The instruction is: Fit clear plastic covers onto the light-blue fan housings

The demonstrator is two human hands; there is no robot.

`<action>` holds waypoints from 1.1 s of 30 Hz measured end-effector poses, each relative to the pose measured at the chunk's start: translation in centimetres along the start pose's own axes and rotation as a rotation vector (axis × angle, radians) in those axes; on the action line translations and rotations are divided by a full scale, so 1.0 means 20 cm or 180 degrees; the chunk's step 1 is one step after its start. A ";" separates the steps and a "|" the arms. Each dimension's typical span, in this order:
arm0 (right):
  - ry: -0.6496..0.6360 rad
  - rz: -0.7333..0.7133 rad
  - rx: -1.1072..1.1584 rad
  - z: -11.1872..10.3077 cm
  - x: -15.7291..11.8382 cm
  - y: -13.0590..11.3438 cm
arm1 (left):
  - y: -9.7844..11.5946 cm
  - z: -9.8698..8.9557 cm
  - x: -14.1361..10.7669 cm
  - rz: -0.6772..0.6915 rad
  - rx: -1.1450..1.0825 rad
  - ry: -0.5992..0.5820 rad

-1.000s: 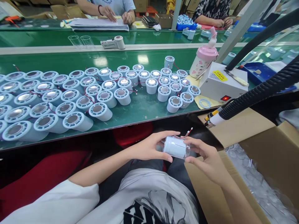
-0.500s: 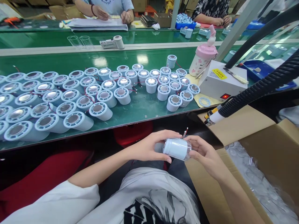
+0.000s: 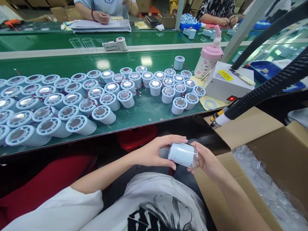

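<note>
In front of my lap, a light blue cylindrical housing lies on its side with a clear plastic cover around it. My left hand grips its left end, thumb below and fingers above. My right hand is closed around the right end, at the cover. Some right fingertips are hidden behind the cover. On the green bench beyond my hands stand many similar light blue housings, most with a round metal disc on top and several with thin red wires.
An open cardboard box of clear plastic covers stands at my right. Above it hangs a black ribbed hose, near a grey box with a red switch. A pink bottle is beside it. Two people sit across the bench.
My right hand has shifted its grip around the right end of the cover, its fingers now lower and wrapped further. The wire above the housing is out of sight. The person opposite raised one hand.
</note>
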State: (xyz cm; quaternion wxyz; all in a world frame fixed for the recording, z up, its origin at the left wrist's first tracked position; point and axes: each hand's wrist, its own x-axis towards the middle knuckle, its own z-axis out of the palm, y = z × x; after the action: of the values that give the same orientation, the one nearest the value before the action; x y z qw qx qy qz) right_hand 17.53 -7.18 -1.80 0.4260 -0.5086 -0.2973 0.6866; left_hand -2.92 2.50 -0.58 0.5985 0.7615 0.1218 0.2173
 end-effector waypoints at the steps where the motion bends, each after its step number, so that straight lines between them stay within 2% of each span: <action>1: 0.0010 0.0082 0.0061 0.01 0.00 0.00 | 0.00 0.00 0.00 0.0011 -0.0028 -0.0001; 4: 0.0027 0.0352 0.0195 0.03 0.01 0.00 | -0.01 0.01 0.00 0.0077 -0.0109 0.0002; 7: -0.0152 0.0642 0.0336 0.04 0.01 -0.01 | -0.01 0.02 0.00 0.0082 -0.0174 0.0026; 9: -0.0232 0.0777 0.0345 0.04 0.01 0.00 | 0.01 0.02 0.00 -0.0031 -0.0173 0.0034; 11: -0.0144 0.0687 0.0123 0.03 0.00 0.01 | 0.02 0.03 -0.01 -0.0221 -0.0156 0.0072; 13: 0.0254 0.0103 -0.0446 0.02 -0.01 0.02 | 0.04 0.04 -0.01 -0.0460 -0.0188 0.0147; 16: 0.0980 -0.1671 -0.1794 -0.01 -0.03 0.04 | 0.06 0.05 -0.01 -0.0831 -0.0385 0.0222; 18: 0.0859 -0.2728 -0.2644 -0.03 -0.05 0.05 | 0.06 0.05 -0.01 -0.1011 -0.0534 0.0202; 19: 0.0627 -0.3038 -0.2920 -0.04 -0.05 0.06 | 0.06 0.05 -0.01 -0.1087 -0.0593 0.0168; 20: 0.0405 -0.3161 -0.3062 -0.05 -0.05 0.06 | 0.06 0.05 -0.01 -0.1156 -0.0622 0.0126; 22: 0.0161 -0.2911 -0.2874 -0.06 -0.06 0.07 | 0.06 0.04 0.00 -0.1195 -0.0578 0.0042; 27: -0.0101 -0.1331 -0.0962 -0.05 -0.07 0.07 | 0.07 0.02 -0.01 -0.0708 -0.0404 -0.0150; 29: -0.0153 -0.1023 -0.0638 -0.05 -0.07 0.06 | 0.06 0.01 -0.02 -0.0718 -0.0622 -0.0232; 33: -0.0058 -0.0769 -0.0681 -0.05 -0.08 0.07 | 0.01 0.02 -0.03 -0.0930 -0.1129 -0.0313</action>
State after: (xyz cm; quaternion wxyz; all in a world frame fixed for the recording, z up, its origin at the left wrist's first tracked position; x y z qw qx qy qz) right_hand 18.22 -9.16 -2.56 0.4462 -0.5054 -0.4316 0.5994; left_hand -3.35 1.85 -0.48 0.7532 0.6283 0.1613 0.1090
